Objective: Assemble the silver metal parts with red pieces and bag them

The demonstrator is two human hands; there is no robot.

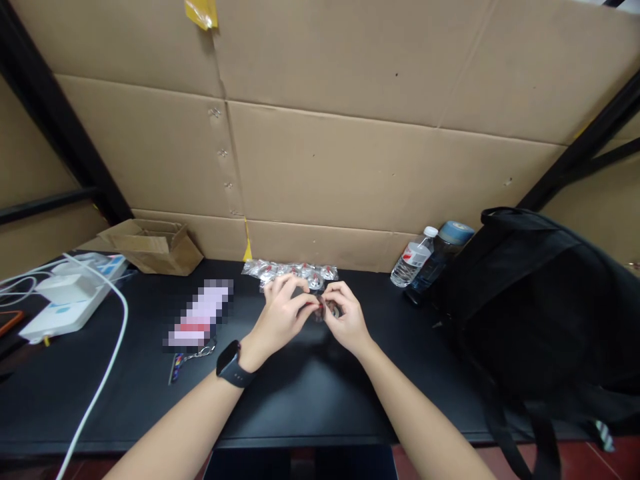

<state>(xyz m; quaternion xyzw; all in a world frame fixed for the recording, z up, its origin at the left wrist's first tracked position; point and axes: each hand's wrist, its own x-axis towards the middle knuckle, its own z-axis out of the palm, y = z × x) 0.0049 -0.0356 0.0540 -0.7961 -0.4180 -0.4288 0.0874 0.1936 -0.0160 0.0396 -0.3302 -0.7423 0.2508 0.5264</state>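
Observation:
My left hand (289,306) and my right hand (347,316) meet above the black table, each with thumb and fingers pinched. Between them they hold a small round piece with a reddish edge (321,309); its exact kind is too small to make out, and the fingertips partly cover it. Right behind the hands lies a row of shiny clear packets (304,270) with silver and red bits inside. My left hand hides some of these packets. A dark smartwatch (230,364) sits on my left wrist.
Left: a blurred-out phone-like object (201,313) with a strap (175,367), an open cardboard box (155,247), a white power strip (75,303) and its cable (117,353). Right: a water bottle (413,259), a blue-lidded bottle (453,233) and a black backpack (535,320). Cardboard (350,160) walls the back.

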